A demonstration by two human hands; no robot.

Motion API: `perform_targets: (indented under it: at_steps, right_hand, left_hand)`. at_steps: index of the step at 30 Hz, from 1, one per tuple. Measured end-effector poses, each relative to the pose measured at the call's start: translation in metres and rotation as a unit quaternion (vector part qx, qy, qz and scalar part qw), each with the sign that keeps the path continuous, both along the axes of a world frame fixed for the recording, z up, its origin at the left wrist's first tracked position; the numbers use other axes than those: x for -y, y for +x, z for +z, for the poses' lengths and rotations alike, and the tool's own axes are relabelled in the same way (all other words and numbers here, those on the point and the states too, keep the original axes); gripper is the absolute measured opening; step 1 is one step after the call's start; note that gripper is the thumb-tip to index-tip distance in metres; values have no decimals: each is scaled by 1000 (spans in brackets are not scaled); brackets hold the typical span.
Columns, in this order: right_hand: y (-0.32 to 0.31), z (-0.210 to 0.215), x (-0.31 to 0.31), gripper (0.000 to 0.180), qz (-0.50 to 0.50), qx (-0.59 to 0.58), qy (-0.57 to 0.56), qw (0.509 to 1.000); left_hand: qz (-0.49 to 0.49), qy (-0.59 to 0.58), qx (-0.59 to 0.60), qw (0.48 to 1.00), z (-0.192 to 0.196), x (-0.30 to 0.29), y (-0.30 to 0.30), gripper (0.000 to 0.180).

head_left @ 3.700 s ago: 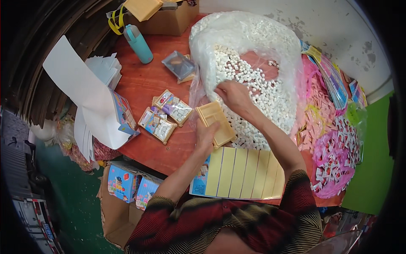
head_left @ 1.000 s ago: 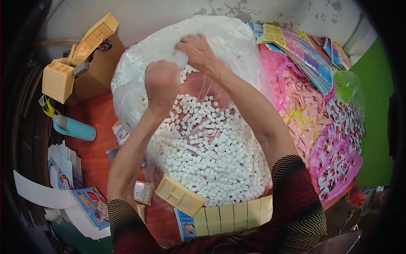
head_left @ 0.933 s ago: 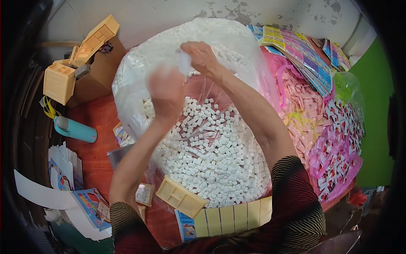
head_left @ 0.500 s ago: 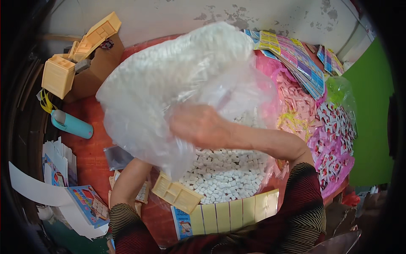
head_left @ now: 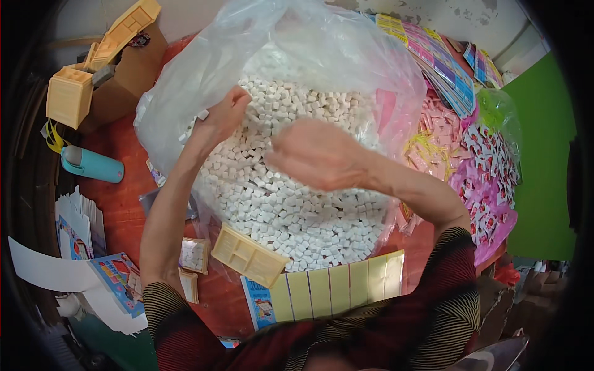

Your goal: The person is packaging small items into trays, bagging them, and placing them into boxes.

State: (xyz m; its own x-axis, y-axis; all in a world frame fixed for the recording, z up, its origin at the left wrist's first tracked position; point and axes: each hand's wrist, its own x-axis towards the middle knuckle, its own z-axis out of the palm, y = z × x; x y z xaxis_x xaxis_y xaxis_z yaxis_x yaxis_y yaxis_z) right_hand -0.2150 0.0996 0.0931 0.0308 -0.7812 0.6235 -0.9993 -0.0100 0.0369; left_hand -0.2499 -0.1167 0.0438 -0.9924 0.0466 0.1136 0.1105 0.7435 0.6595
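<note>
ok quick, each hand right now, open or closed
Left hand: closed; whether it grips the plastic bag is unclear.
Right hand: too blurred to tell.

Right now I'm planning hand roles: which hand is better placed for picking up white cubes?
Probably the right hand: though blurred, it shows over the middle of the white cubes. The left hand is at their left edge, by the wall of the plastic bag.

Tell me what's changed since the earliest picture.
The left hand let go of the beige tray, now lying at the near edge of the white cubes, and moved forward to the clear bag. Cubes have filled the gap in their middle. Unchanged: right hand, blurred, over the cubes; striped yellow sheet and turquoise bottle on the table.
</note>
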Motion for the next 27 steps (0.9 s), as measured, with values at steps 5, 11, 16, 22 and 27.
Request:
perform_targets:
  at_steps: [5,11,16,22,27]
  right_hand:
    - [-86,-51,-5,21,-323,237,146,905]
    - [-182,-95,-35,28,-384,211,222,871]
    - [-139,-92,-17,39,-385,423,192,797]
    - [-67,-71,3,32,-364,396,58,841]
    - [-23,-69,22,25,-325,380,34,865]
  left_hand:
    - [-61,-120,-217,967,-31,6,-50,21]
    - [-53,14,-94,994,-32,-56,-53,34]
    - [-71,-60,110,990,-5,-55,-22,41]
    - [-88,-25,8,996,-4,-44,37,41]
    - [-59,-187,28,980,2,-39,74,38]
